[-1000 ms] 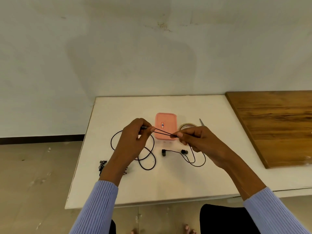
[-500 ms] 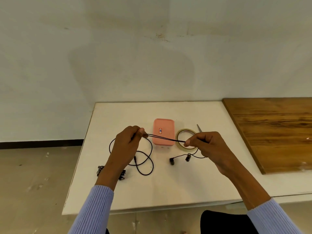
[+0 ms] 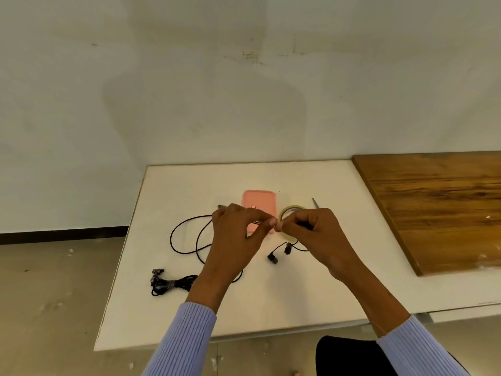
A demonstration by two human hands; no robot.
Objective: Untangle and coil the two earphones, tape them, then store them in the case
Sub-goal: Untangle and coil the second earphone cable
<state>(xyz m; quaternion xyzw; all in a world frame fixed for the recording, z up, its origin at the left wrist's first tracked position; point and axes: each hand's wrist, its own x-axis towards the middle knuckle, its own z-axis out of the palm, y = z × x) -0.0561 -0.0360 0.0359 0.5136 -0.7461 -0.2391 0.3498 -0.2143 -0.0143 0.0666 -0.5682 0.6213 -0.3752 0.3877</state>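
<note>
My left hand [image 3: 235, 240] and my right hand [image 3: 314, 234] meet fingertip to fingertip above the white table [image 3: 271, 308], both pinching the black cable of a loose earphone [image 3: 187, 240]. Its cable loops lie to the left of my left hand, and its two earbuds [image 3: 279, 253] rest below my right hand. A second earphone [image 3: 170, 284] lies bundled near the table's left front. The pink case [image 3: 259, 203], lid closed, sits just behind my hands. A roll of clear tape [image 3: 291, 211] lies right of the case, partly hidden by my right hand.
A thin metal point, perhaps scissors [image 3: 315, 203], sticks out behind my right hand. A wooden board [image 3: 439, 207] covers the table's right side. The table's left edge drops to a tiled floor [image 3: 54, 294]. A wall stands behind.
My hands were apart with a doubled stretch of cable taut between them. They have come together in front of the case, and the stretched cable no longer shows.
</note>
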